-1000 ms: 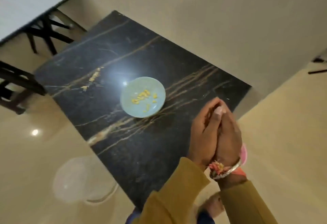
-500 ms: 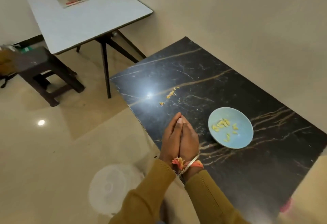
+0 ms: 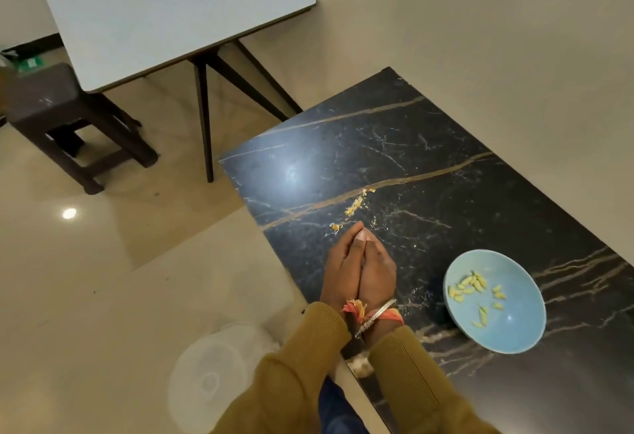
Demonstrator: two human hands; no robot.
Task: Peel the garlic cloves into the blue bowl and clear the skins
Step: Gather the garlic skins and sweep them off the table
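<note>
Garlic cloves (image 3: 469,285) are lying at mixed angles in the blue bowl (image 3: 514,334); hands (image 3: 360,270) are pressing flat together, fingers straight, at the counter's (image 3: 411,145) left edge.

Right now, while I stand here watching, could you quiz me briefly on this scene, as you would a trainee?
1. True or false: the blue bowl holds peeled garlic cloves.
2. Where do the loose skins lie? A: in the bowl. B: on the black table. C: on a plate.
3. Fill in the blank: the left hand and the right hand are pressed ____.

Key: 1 true; 2 B; 3 together, palm to palm.
</note>
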